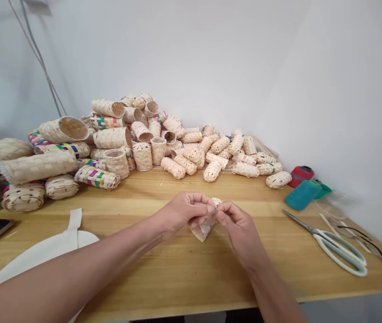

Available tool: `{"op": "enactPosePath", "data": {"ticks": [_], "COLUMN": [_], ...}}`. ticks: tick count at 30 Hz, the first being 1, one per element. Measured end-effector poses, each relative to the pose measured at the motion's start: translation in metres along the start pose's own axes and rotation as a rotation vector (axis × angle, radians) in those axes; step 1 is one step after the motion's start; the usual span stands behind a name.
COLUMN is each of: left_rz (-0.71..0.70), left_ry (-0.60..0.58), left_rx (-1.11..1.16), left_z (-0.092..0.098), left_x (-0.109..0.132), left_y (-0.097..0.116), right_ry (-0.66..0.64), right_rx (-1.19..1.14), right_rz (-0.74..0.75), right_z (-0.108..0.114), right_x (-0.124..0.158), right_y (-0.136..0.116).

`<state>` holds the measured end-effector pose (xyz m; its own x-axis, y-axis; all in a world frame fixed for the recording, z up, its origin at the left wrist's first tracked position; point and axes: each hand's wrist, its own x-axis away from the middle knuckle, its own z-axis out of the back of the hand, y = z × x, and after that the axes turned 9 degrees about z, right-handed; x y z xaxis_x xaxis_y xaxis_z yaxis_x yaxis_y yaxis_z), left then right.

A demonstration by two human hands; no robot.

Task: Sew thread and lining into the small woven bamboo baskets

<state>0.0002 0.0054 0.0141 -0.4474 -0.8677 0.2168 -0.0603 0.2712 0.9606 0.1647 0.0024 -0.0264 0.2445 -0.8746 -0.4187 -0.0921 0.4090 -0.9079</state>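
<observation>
The left hand (193,208) and right hand (240,220) are pinched closed, nearly meeting, seemingly for fine control; what is gripped cannot be told. Beneath them a small woven piece (202,232) is partly hidden. Scissors (328,244) and thread cones (300,195) are set rightward, apparently for reach, with woven tubes (142,157) heaped behind

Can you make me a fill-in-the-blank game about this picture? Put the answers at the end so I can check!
1. The cutting tool to the right of the right hand is a pair of ____.
2. The spool farthest from that cutting tool is coloured ____.
3. The right hand's partner at the pale piece is the ____.
4. The small baskets are heaped to the ____ of the big baskets.

Missing words: scissors; red; left hand; right.
</observation>
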Motion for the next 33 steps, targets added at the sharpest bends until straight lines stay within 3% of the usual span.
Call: {"op": "enactPosePath", "data": {"ticks": [15,24,33], "left_rz": [-0.161,-0.261,-0.225], "left_ry": [0.040,0.145,0.192], "left_rx": [-0.186,-0.424,-0.451], "left_z": [0.0025,0.0023,0.0011], "left_x": [-0.0003,0.0024,0.0026], "left_y": [-0.0027,0.0026,0.0018], "right_ry": [0.002,0.042,0.053], "right_rx": [-0.075,-0.016,0.035], "right_rz": [-0.009,-0.026,-0.041], "right_z": [-0.0017,-0.0024,-0.0034], "right_x": [-0.0006,-0.0027,-0.0017], "right_y": [-0.0009,-0.0014,-0.0041]}}
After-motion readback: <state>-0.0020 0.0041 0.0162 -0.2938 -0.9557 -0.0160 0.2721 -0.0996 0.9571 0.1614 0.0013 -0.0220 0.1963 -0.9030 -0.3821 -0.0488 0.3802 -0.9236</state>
